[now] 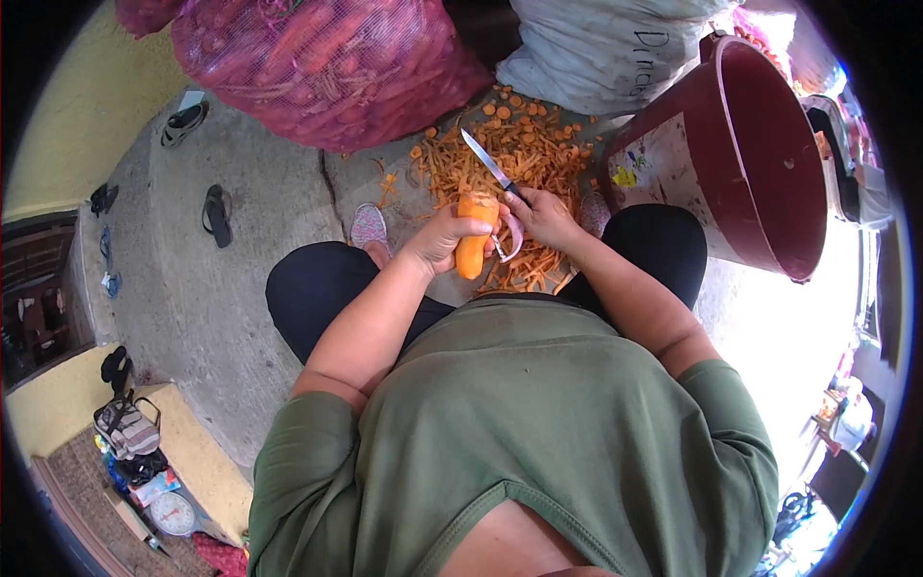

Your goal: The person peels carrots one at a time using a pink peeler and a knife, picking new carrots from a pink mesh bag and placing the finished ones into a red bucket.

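Note:
My left hand [444, 240] is wrapped round a thick peeled carrot [471, 252], held upright with its cut, paler end toward the top of the view. Beside it, my right hand [550, 221] grips a knife [490, 162] by its black handle; the blade slants up and left, past the carrot's top. A pink peeler [515, 236] also hangs from the right hand, its metal blade close to the carrot's side. Below both hands, orange peelings [524, 149] lie heaped on the concrete floor, with several round carrot slices [503, 112] at the far side.
A red mesh sack [327, 67] full of carrots stands ahead, next to a white sack [601, 58]. On the right is a large maroon bucket [697, 154], tipped toward me in this view. Sandals [217, 216] lie on the left, and a dial scale [173, 514] sits lower left.

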{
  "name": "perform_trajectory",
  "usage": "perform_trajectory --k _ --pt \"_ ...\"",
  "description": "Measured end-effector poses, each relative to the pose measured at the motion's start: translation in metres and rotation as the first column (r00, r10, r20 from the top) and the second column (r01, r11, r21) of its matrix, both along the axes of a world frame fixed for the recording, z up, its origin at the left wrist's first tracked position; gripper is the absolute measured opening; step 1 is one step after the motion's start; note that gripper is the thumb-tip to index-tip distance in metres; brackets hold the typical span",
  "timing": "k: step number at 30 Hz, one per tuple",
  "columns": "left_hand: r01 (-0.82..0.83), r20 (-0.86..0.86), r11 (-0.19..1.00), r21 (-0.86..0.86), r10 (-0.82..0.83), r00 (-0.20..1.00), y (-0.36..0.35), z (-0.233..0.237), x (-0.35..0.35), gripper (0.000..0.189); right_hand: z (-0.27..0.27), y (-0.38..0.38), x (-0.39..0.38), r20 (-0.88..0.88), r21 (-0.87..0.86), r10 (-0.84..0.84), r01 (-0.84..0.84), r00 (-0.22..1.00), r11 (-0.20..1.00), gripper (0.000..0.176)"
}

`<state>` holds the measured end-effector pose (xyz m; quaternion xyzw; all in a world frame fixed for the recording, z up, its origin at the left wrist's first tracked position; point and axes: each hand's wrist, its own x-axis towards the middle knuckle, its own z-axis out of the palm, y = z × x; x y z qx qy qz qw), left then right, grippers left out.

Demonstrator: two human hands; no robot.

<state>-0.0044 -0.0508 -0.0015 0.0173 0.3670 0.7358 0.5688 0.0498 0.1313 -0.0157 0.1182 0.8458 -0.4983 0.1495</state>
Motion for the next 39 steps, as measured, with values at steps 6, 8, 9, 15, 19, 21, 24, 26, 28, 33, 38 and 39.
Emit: perform_trajectory --k 6,8,9,15,19,21,24,26,28,33,38,39 --pt "0.050 -0.044 0.998 -0.030 -0.052 0.998 0.001 0.003 -0.001 0.039 0.001 -0.002 0.000 0.140 0.009 -0.033 0.032 0.990 0.999 0.049" --pt "0.037 -0.029 0.999 -0.020 -0.038 0.999 -0.001 0.000 -0.003 0.039 -0.013 0.001 0.002 0.091 -0.009 -0.008 0.008 0.996 1.000 0.051" --pt "0.030 -0.022 0.999 -0.015 -0.030 0.999 -0.001 -0.001 -0.004 0.039 -0.013 0.000 0.002 0.067 -0.018 0.005 -0.004 0.998 1.000 0.053" --pt "0.007 -0.016 1.000 0.020 -0.007 1.000 0.003 0.000 0.005 0.040 -0.017 -0.002 0.005 0.088 0.022 -0.022 0.020 0.996 1.000 0.055" --pt "0.025 -0.059 1.000 -0.016 -0.025 0.998 0.001 0.013 -0.001 0.041 -0.029 0.002 0.003 0.178 -0.084 -0.037 0.053 0.983 0.995 0.059" --pt "-0.021 -0.071 0.992 -0.126 0.012 0.997 -0.004 0.021 -0.006 0.040 -0.018 0.006 0.000 0.161 -0.063 -0.105 0.116 0.981 0.991 0.060" --pt "-0.130 -0.141 0.936 -0.326 0.088 0.986 -0.009 0.003 -0.018 0.034 -0.023 0.018 -0.001 0.165 -0.156 -0.080 0.106 0.983 0.982 0.061" --pt "-0.112 -0.057 0.970 -0.214 0.102 0.993 -0.014 -0.001 -0.018 0.034 -0.026 0.015 -0.001 0.158 -0.197 -0.048 0.079 0.986 0.977 0.060" --pt "-0.081 -0.013 0.995 -0.054 0.080 0.997 -0.013 0.006 -0.015 0.037 -0.021 0.008 0.001 0.151 -0.240 -0.019 0.055 0.988 0.969 0.059" --pt "0.085 -0.021 0.995 -0.049 -0.086 0.996 -0.006 0.007 -0.005 0.042 -0.002 0.009 -0.002 0.130 0.117 -0.001 -0.014 0.991 0.993 0.048" --pt "-0.005 -0.206 0.991 -0.131 -0.023 0.978 -0.002 0.002 -0.007 0.042 -0.013 0.015 -0.001 0.046 0.138 -0.180 0.172 0.983 0.975 0.045" --pt "-0.006 -0.230 0.992 -0.125 -0.023 0.973 -0.003 0.003 -0.008 0.042 -0.007 0.019 -0.002 -0.032 0.191 -0.233 0.234 0.972 0.953 0.044"
